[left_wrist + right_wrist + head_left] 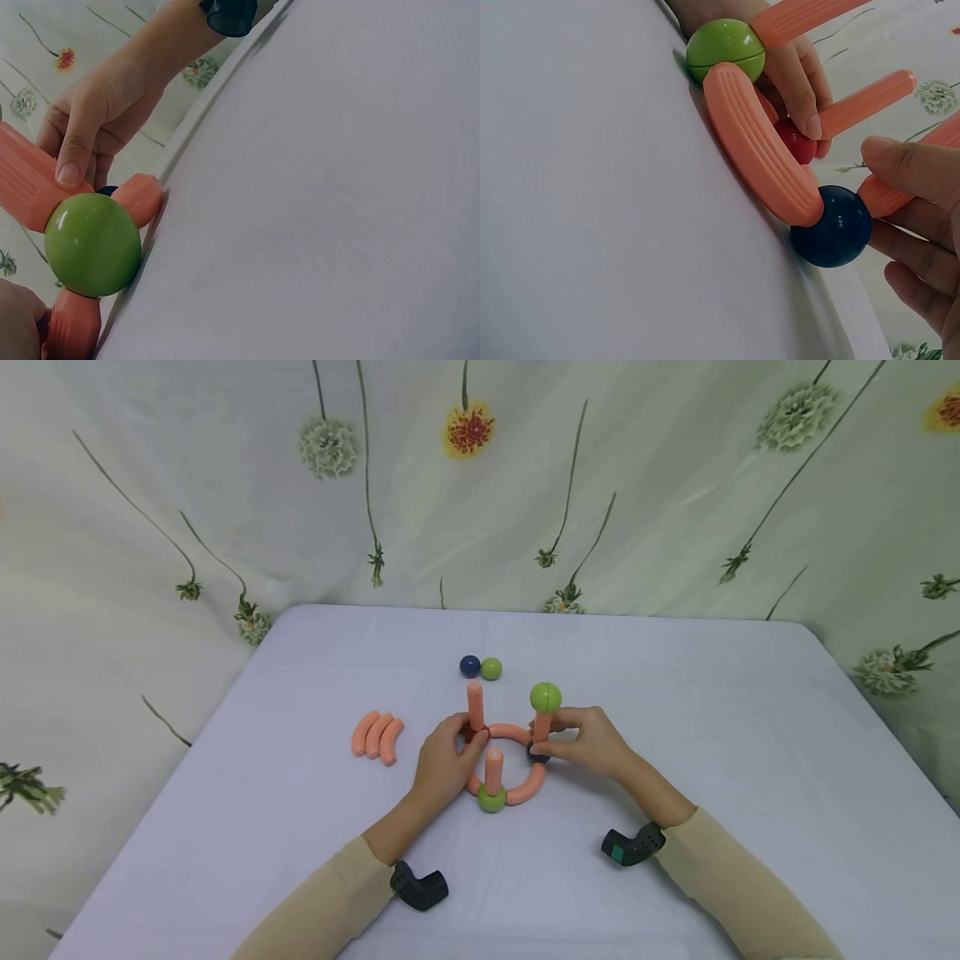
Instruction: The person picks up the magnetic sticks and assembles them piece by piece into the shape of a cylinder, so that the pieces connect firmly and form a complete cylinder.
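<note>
Three upright orange rods crowd the ring; passage between them is tight. Three curved pieces lie left, two balls behind; bare table stretches right.

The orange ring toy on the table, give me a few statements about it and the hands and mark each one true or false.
1. The right hand pinches an upright orange rod topped by a green ball. True.
2. Three curved orange pieces lie stacked on the ring. False: they lie side by side on the table, left of the ring.
3. The left hand holds the upright rod at the red ball. True.
4. The loose blue ball and loose green ball sit far apart. False: they sit together.
</note>
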Demonstrator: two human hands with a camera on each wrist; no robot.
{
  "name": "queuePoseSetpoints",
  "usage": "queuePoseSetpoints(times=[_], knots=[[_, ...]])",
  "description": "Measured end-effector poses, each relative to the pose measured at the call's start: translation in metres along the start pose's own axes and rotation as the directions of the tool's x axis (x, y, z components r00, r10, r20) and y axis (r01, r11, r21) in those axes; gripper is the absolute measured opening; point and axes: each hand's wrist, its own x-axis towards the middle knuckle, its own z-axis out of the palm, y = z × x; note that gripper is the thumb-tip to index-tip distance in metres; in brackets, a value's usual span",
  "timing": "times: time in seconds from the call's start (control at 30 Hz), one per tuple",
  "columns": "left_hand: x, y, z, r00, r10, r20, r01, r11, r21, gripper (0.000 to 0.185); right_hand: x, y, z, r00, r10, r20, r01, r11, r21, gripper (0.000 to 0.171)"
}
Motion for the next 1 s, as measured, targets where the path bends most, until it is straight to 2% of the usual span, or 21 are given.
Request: queuePoseSetpoints(times=[0.5,0.7,1.0], knots=[[0.000,0.000,0.000,1.000,0.000,0.000,0.000,1.000,0.010,0.021,-0.001,-0.001,0.000,1.000,-0.030,-0.004,0.030,0.999,-0.016,0.018],[0.000,0.000,0.000,1.000,0.000,-0.004,0.000,1.000,0.010,0.021,-0.001,0.006,0.001,1.000,-0.022,0.018,0.024,0.997,-0.077,0.022],[-0.001,0.001,-0.001,1.000,0.003,-0.002,-0.003,1.000,0.009,0.021,0.000,0.018,0.001,0.994,-0.086,0.066,0.093,0.989,-0.114,0.028]])
